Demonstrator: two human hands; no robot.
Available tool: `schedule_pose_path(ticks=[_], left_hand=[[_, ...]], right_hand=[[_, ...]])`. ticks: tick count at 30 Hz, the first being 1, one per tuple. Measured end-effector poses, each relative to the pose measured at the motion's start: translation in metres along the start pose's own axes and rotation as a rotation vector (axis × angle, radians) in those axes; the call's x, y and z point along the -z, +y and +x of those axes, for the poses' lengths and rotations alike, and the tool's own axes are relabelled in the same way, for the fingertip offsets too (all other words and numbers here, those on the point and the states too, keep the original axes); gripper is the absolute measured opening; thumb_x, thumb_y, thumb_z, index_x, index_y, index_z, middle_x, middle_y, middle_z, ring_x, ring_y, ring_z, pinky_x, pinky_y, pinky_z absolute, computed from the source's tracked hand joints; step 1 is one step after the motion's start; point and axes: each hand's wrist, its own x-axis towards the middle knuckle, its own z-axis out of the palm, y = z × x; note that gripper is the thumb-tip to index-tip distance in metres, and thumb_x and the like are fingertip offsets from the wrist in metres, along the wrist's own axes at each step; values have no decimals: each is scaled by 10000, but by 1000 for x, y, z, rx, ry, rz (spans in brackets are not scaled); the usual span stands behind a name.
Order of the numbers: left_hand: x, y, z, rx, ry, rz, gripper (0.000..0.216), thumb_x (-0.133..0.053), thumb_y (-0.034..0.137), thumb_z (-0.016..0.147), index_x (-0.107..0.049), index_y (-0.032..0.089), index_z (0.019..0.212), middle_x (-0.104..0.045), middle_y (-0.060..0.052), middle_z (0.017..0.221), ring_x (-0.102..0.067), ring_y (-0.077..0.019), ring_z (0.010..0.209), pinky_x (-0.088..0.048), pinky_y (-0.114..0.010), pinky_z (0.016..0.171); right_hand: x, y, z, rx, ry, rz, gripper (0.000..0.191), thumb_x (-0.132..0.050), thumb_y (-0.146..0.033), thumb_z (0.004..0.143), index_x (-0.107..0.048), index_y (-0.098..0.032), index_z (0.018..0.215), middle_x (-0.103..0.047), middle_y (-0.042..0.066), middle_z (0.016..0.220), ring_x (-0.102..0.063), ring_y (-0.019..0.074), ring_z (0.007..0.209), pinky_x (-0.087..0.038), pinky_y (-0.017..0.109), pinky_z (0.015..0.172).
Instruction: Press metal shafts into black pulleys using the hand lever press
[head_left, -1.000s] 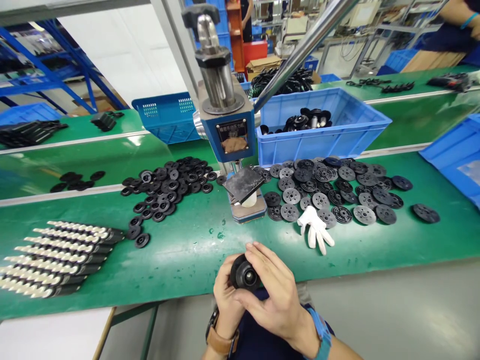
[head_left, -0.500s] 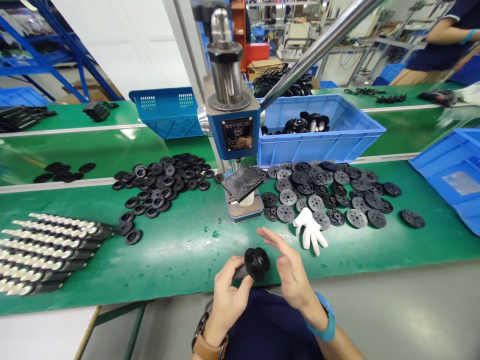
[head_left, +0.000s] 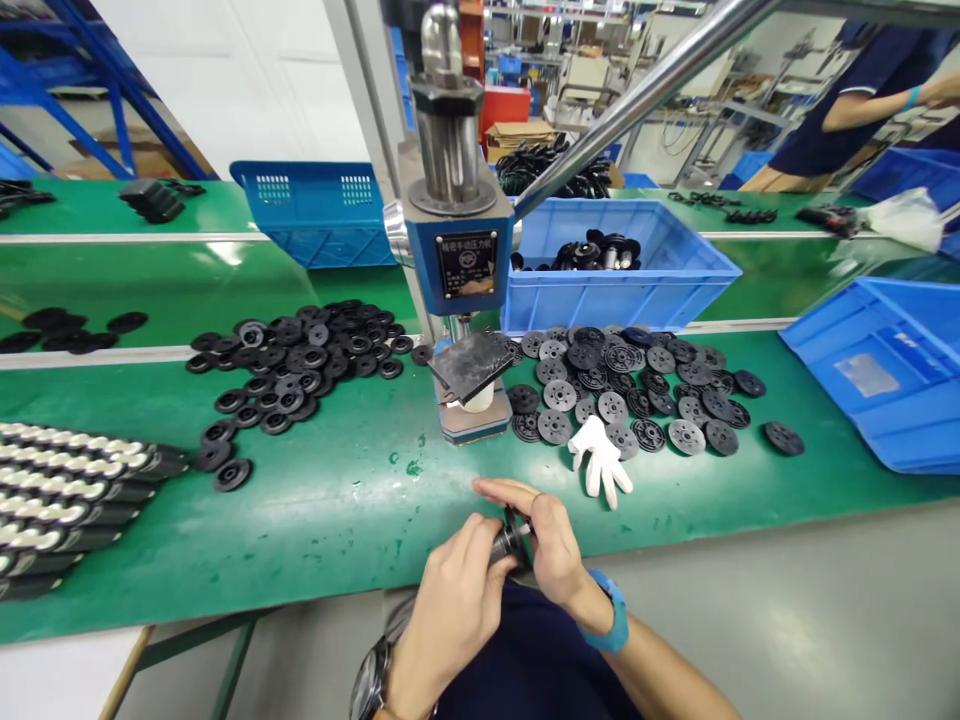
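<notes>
The right hand (head_left: pixel 556 548), spread a moment ago, now pinches the black part (head_left: pixel 513 541) gripped by the left hand (head_left: pixel 450 600)

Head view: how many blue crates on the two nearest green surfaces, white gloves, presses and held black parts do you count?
blue crates: 3
white glove: 1
press: 1
held black part: 1
total: 6
</notes>
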Motion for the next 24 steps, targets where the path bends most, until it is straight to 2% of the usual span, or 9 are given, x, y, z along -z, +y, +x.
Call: schedule_pose_path(ticks=[8, 14, 17, 20, 22, 24], left_hand=[[0, 0, 2, 20, -29, -77, 125, -483, 162, 1008, -520, 218, 1114, -650, -50, 910, -678, -224, 750, -552, -318, 660], [-2, -6, -1, 32, -48, -96, 152, -500, 134, 985, -541, 218, 1104, -650, -48, 906, -677, -232, 770, -538, -321, 671], [-4, -14, -1, 82, -42, -231, 175, -537, 136, 970, -578, 218, 1119, -666, -48, 939, -670, -215, 797, -543, -315, 724], [-8, -23, 0, 159, 11, -475, 162, -604, 179, 950, -642, 223, 1101, -691, -44, 960, -672, -204, 837, -553, -304, 771], [-10, -26, 1, 218, 73, -683, 114, -664, 257, 936, -691, 222, 1040, -705, -39, 950, -676, -199, 841, -561, -287, 766], [-12, -26, 2, 285, 125, -850, 168, -737, 363, 899, -734, 216, 978, -722, -41, 938, -681, -202, 835, -568, -279, 750]], right_hand=[[-4, 3, -1, 27, 37, 57, 616, -216, -543, 1101, -733, -286, 1313, -734, 66, 1316, -653, 274, 1259, -549, 460, 1055], [0, 3, 3, 54, -7, -97, 573, -270, -514, 1104, -746, -253, 1287, -755, 72, 1278, -670, 252, 1242, -522, 436, 1092], [1, 1, 4, 46, -25, -88, 579, -272, -544, 1098, -700, -249, 1352, -741, 84, 1300, -672, 254, 1241, -535, 435, 1081], [2, -6, 5, 58, -70, 37, 650, -300, -652, 1059, -535, -250, 1513, -651, 105, 1438, -626, 282, 1324, -508, 471, 1129], [2, -12, 5, 115, -94, 29, 737, -429, -712, 1000, -433, -247, 1572, -577, 126, 1517, -570, 309, 1391, -465, 495, 1175], [2, -17, 5, 211, -126, -104, 826, -598, -715, 921, -423, -238, 1572, -558, 147, 1528, -535, 334, 1421, -434, 511, 1202]])
